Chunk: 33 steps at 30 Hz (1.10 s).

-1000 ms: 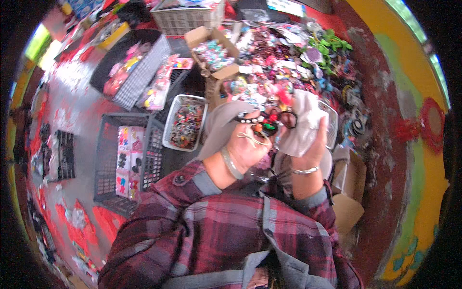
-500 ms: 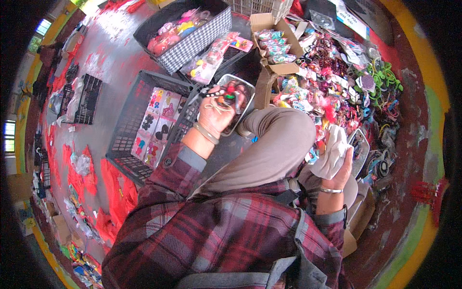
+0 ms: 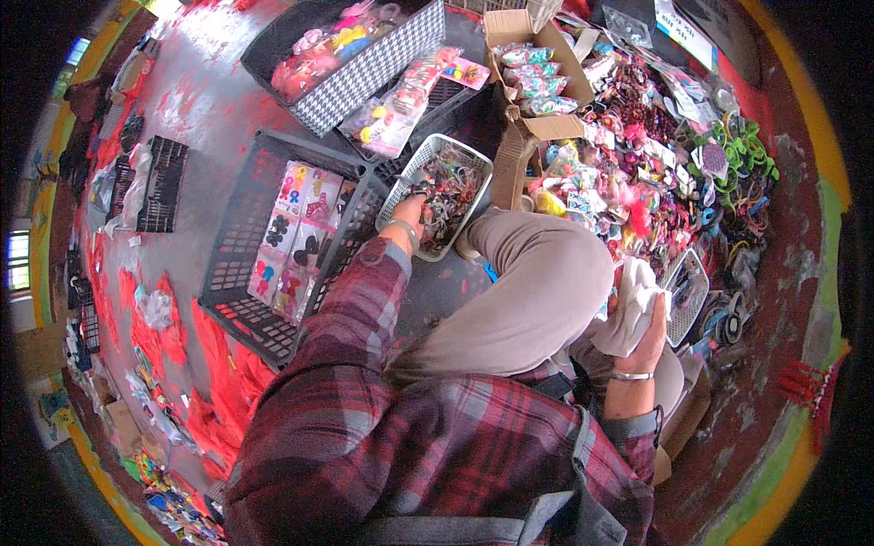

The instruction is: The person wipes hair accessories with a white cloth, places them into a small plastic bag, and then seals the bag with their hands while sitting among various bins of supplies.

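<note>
A white card [image 3: 687,35] bearing dark print lies at upper right; a white plastic basket [image 3: 410,175] stands left of the bent leg [image 3: 537,273]. The right hand [image 3: 648,342] has its fingers clamped on a crumpled white bundle [image 3: 628,308]; the left hand [image 3: 410,213] dips among the basket's small hair accessories [image 3: 455,182], finger spacing hidden.

From my remote station I find a sorting workshop or stockroom for small accessories; which of the two, I cannot determine. Evidence: a heap of colourful trinkets [image 3: 637,162], upper right of the frame; a dark plastic crate [image 3: 235,227] of carded pieces, left of centre; a white basket [image 3: 407,177] of loose pieces, above centre; worn, red-patched floor [image 3: 196,218], left.
</note>
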### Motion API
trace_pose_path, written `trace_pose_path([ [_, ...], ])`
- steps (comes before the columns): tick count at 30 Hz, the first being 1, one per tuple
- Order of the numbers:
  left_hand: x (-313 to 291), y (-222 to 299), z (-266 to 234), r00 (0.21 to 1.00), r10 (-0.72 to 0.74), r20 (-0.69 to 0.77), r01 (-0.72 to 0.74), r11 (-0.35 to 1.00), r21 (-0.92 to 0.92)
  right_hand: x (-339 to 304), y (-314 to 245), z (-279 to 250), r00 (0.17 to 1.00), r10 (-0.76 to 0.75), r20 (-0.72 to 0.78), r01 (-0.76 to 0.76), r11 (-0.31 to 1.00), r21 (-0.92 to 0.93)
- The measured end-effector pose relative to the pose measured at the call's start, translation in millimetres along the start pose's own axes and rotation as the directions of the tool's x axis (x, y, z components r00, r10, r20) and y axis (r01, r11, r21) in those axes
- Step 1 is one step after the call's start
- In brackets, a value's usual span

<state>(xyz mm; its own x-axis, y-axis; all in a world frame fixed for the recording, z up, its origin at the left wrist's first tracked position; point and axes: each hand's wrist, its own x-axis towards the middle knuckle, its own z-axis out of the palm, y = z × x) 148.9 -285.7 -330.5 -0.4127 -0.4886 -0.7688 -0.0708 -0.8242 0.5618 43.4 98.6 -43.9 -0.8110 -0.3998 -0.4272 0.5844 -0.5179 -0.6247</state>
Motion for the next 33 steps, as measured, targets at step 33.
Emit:
trace_pose_path([
  [33,-326.6,91.4,314.3,0.398,0.125,0.909,-0.404,0.913,0.051,-40.9,-170.0,-122.4,0.907,-0.418,-0.057,0.296,0.726,-0.621],
])
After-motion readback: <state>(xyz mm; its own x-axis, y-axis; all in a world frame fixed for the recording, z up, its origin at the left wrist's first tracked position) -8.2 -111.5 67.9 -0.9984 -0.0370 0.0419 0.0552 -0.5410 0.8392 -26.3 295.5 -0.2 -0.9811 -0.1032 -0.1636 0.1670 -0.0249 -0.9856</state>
